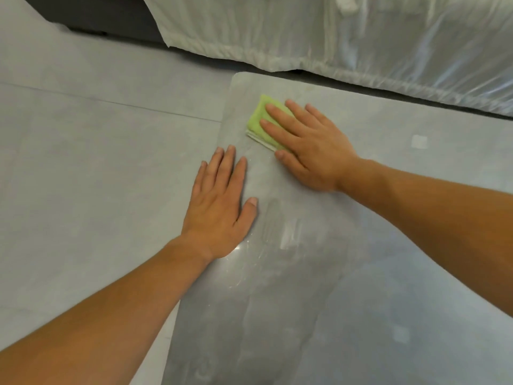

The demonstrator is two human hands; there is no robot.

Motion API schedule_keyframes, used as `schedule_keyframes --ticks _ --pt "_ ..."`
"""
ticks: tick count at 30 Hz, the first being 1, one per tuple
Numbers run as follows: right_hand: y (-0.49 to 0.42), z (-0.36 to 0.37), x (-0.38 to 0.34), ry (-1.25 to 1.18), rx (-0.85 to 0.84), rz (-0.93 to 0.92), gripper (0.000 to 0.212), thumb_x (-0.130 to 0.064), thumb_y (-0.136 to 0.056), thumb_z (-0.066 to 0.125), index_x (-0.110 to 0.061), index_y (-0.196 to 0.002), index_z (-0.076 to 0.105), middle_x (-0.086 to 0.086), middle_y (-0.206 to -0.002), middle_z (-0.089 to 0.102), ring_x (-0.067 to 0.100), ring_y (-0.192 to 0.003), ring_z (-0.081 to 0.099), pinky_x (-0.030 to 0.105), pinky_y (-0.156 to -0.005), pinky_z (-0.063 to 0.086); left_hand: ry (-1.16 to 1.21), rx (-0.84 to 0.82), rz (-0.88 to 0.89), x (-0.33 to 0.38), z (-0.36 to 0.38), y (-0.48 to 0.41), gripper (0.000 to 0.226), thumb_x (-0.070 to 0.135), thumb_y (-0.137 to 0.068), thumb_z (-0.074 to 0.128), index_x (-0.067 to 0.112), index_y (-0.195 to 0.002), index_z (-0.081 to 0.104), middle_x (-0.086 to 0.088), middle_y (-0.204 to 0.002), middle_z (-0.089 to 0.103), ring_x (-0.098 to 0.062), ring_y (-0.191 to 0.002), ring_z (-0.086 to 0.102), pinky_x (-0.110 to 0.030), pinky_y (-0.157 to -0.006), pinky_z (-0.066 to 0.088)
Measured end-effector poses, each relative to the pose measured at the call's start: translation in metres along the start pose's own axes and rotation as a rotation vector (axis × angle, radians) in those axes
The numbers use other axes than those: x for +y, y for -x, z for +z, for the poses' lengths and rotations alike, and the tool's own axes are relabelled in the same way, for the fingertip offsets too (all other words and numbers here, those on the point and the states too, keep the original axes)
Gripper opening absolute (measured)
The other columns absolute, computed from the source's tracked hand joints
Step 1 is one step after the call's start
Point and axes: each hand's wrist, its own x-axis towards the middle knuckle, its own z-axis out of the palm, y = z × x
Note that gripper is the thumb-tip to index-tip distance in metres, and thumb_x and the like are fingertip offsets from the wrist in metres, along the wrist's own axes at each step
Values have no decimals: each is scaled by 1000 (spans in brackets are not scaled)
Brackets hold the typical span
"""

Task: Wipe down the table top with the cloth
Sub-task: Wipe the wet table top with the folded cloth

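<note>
While the cloth (261, 118) is pressed under the spread right hand (309, 152) near the far left corner of the table top (388, 259), the left hand (222, 209) is laid flat at its left edge; near-side streaks, possibly glare, are judged unwiped.

Lit brightly, softly and evenly. Small white glare spot and pale square reflections on the glossy desk (361, 273). Shadows faint and soft-edged. Straight lines bowed toward the edges; slightly soft overall.
</note>
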Motion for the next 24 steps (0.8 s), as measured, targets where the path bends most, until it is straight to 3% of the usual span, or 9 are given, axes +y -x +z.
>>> schedule_keyframes --ticks 3,5,7,11,13,18,21,24 --pt "-19 -6 16 -23 50 113 59 -48 -102 16 -30 -158 17 -3 -167 10 31 -153 9 49 -123 7 -24 9 6 2 0 0 74 51 -96 24 13 -158 12 -10 -167 -1 -22 -153 -11 -46 -123 -3" --pt "-43 -8 6 -62 99 275 59 -49 -102 14 -31 -158 16 -4 -167 8 30 -153 6 49 -124 4 -30 13 9 2 2 0 74 51 -96 24 12 -158 12 -11 -167 -1 -23 -153 -11 -47 -123 -3" --pt "-57 -7 -14 -60 130 316 59 -49 -102 14 -30 -158 16 -4 -167 8 30 -153 6 49 -124 4 -32 12 13 1 3 0 75 52 -95 26 12 -158 12 -11 -167 -1 -23 -153 -11 -47 -123 -3" --pt "-39 -2 -19 -10 42 -46 58 -48 -102 19 -30 -157 19 -3 -166 13 32 -152 12 49 -123 9 36 7 30 -2 -1 2 75 53 -94 28 13 -157 19 -9 -167 1 -22 -153 -9 -47 -123 -4" --pt "-37 -5 -3 22 17 -103 57 -45 -103 21 -31 -157 19 -4 -166 13 31 -152 12 49 -123 9 75 5 32 -1 -3 8 70 50 -95 28 12 -154 25 -10 -166 4 -21 -153 -7 -47 -122 -5" --pt "-70 -11 -21 -67 117 267 59 -49 -101 12 -30 -157 18 -3 -167 10 34 -152 11 50 -123 9 84 -6 -8 0 5 61 63 41 -100 27 12 -155 24 -12 -166 3 -23 -153 -7 -48 -123 -1" --pt "-21 7 -63 -38 130 50 59 -46 -102 16 -26 -157 25 1 -166 17 35 -152 14 52 -122 13 165 8 -46 1 11 99 61 39 -99 34 10 -152 30 -13 -165 9 -24 -153 0 -50 -122 8" --pt "46 19 -72 22 4 -255 55 -41 -104 27 -25 -157 26 1 -165 18 32 -153 12 53 -122 14 207 -7 -98 2 13 123 64 40 -98 34 9 -153 25 -10 -165 10 -22 -153 1 -50 -121 11"
